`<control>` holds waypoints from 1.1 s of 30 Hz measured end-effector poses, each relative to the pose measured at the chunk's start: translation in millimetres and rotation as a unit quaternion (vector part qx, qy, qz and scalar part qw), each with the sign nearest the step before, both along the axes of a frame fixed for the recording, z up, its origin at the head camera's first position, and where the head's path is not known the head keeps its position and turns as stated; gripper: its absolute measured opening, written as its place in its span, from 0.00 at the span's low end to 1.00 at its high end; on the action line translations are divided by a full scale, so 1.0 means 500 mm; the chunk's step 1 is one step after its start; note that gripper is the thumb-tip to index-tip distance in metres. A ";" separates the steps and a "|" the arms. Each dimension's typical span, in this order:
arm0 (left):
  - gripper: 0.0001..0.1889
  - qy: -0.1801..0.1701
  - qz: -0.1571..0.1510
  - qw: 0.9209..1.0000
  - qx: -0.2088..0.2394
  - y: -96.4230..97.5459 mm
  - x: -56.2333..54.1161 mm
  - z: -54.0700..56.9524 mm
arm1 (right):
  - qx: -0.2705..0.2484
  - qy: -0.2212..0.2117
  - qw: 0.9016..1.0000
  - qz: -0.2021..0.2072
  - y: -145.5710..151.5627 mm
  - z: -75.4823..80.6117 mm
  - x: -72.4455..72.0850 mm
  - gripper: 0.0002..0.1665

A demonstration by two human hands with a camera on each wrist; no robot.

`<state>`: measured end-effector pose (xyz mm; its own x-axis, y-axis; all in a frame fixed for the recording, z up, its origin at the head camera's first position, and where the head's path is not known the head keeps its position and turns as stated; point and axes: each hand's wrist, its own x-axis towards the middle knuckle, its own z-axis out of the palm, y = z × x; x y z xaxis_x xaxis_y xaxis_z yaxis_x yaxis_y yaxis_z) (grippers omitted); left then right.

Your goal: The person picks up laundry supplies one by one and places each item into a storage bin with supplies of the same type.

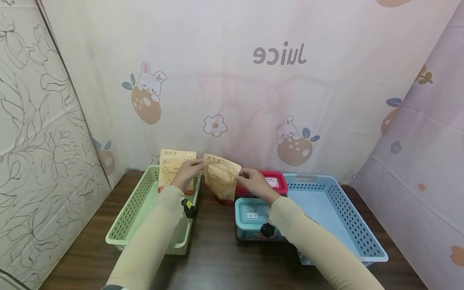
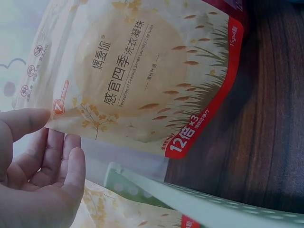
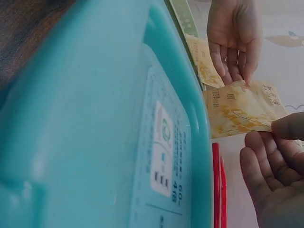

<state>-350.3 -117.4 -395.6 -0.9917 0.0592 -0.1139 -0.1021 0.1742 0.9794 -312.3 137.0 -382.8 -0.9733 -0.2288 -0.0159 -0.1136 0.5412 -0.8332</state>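
One tan pouch (image 1: 222, 179), long axis roughly upright, was held between left hand (image 1: 187, 173) and right hand (image 1: 255, 183) near the surface's (image 1: 214, 237) back edge, fingers of both pinching opposite sides

the head view is bright and even, with soft, faint shadows on the pale curtain (image 1: 246, 100) mid-frame and a dull sheen on the dark surface (image 1: 212, 245) at lower centre; fine detail is soft. both wrist views look dimmer and hazier. in the left, the pouch (image 2: 137, 80) is mostly crisp; in the right, the teal container (image 3: 85, 114) blurs across the left of the frame.
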 end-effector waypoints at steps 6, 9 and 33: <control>0.23 0.017 0.014 1.000 -0.003 0.005 -0.003 0.009 | -0.040 0.001 0.999 -0.008 0.003 0.005 0.000 0.12; 0.23 0.019 0.019 1.000 -0.006 0.008 -0.003 0.012 | -0.058 0.000 0.998 -0.013 0.006 0.005 0.002 0.13; 0.26 0.050 0.011 0.998 0.033 0.003 0.006 0.064 | -0.157 0.032 0.987 -0.010 0.007 0.030 0.009 0.17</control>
<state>-347.2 -115.9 -363.8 -0.9991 0.0418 -0.0112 -0.0066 0.1084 0.9941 -307.7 140.4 -368.0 -0.9745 -0.1926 0.1149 -0.1636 0.2600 -0.9517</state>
